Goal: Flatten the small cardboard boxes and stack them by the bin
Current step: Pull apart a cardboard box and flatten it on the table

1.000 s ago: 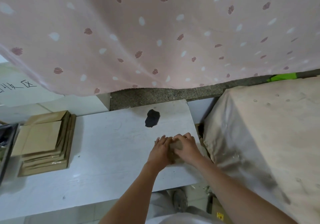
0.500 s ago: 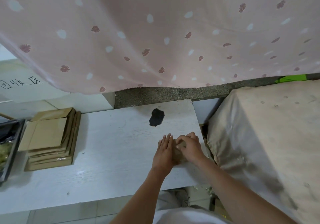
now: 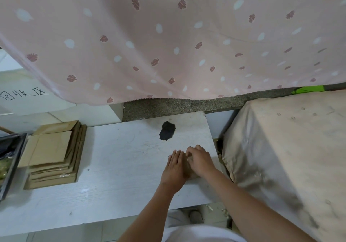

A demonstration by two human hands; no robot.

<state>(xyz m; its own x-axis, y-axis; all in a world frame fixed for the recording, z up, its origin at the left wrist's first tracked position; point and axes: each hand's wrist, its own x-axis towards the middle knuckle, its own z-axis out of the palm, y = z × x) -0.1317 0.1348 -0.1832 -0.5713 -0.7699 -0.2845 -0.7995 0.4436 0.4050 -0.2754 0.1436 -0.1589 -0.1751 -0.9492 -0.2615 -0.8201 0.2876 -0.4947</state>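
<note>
A small brown cardboard box (image 3: 189,164) lies on the white table (image 3: 116,167) near its right edge, almost wholly hidden under both hands. My left hand (image 3: 175,168) lies flat on it with straight fingers, pressing down. My right hand (image 3: 200,160) covers its right part with bent fingers; whether they hook round an edge cannot be made out. A stack of flattened cardboard boxes (image 3: 54,153) sits at the table's left end, beside a dark bin (image 3: 11,159) at the frame's left edge.
A black patch (image 3: 167,130) marks the table just beyond my hands. A cloth-covered block (image 3: 288,157) stands close on the right. A pink patterned curtain (image 3: 168,36) hangs behind the table. A white sign with handwriting (image 3: 24,94) is at the far left.
My left hand went from curled on the box to flat with straight fingers. The box looks pressed lower. The view shifted slightly, so the stack and bin show more.
</note>
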